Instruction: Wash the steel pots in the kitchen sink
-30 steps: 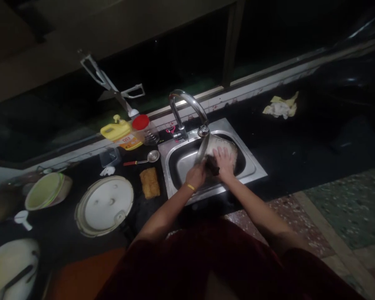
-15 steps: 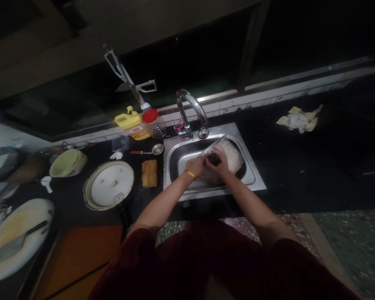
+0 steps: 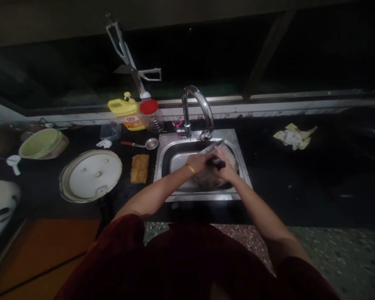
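Both my hands are over the steel sink (image 3: 162, 166). My right hand (image 3: 227, 170) is closed round the dark handle of a knife (image 3: 213, 148). The blade slants up toward the spout of the curved tap (image 3: 200, 100). My left hand (image 3: 197, 162), with a yellow band at the wrist, is closed on the lower part of the blade. A pale round pot (image 3: 233, 156) lies in the basin under the hands, partly hidden by them.
Left of the sink on the dark counter lie a brown scouring pad (image 3: 140, 168), a spoon (image 3: 143, 144), a white round lid (image 3: 92, 175) and a green bowl (image 3: 42, 143). A yellow bottle (image 3: 125, 110) and a red-lidded jar (image 3: 150, 114) stand by the window. A crumpled cloth (image 3: 295, 136) lies to the right.
My right hand went from lying spread over the pot to gripping the knife handle. The blade tilted from upright under the spout to a slant. The view swung a little to the left.
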`<state>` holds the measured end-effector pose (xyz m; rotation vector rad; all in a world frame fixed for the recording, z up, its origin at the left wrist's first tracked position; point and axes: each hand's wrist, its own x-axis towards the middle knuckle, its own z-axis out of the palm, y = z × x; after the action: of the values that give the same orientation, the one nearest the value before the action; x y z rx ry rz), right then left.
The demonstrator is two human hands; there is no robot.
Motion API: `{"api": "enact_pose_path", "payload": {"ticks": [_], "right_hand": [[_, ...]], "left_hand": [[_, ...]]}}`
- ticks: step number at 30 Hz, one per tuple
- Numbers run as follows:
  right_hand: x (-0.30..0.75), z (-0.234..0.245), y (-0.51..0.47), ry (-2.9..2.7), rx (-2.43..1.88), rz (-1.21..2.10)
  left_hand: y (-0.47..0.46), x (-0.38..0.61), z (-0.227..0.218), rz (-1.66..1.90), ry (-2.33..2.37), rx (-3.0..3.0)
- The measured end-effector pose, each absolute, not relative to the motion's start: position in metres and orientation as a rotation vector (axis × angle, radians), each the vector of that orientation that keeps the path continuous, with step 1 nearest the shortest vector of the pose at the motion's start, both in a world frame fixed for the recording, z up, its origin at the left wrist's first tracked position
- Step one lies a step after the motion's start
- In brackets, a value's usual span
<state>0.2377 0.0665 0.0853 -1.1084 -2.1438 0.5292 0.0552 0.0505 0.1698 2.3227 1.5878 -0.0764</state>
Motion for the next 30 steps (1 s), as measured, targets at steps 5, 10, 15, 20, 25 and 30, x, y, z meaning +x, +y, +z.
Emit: {"api": "enact_pose_path", "payload": {"ticks": [5,10,15,20,25,30], "right_hand": [[0.244,0.106,0.116,-2.193,-1.301,0.456],[0.208,0.11,0.144,-2.384,-1.571,0.257],[0.204,0.102,0.141,-2.376,-1.523,0.151],[0.22,0.097,0.145,-2.44,-1.473,0.111],[0.231,0.097,0.146,-2.483,-1.505,0.122],[0.232,0.097,0.148,-2.549,-1.535,0.118]], "left_hand": [[0.043,0.054,0.155,0.052,1.637,2.345],[0.038,0.045,0.151,-0.015,1.665,2.297],[0.021,0.023,0.143,-0.036,1.656,2.29],[0.034,0.032,0.145,-0.031,1.535,2.353],[0.062,0.056,0.156,0.042,1.471,2.396],[0.059,0.055,0.159,-0.007,1.486,2.414]]}}
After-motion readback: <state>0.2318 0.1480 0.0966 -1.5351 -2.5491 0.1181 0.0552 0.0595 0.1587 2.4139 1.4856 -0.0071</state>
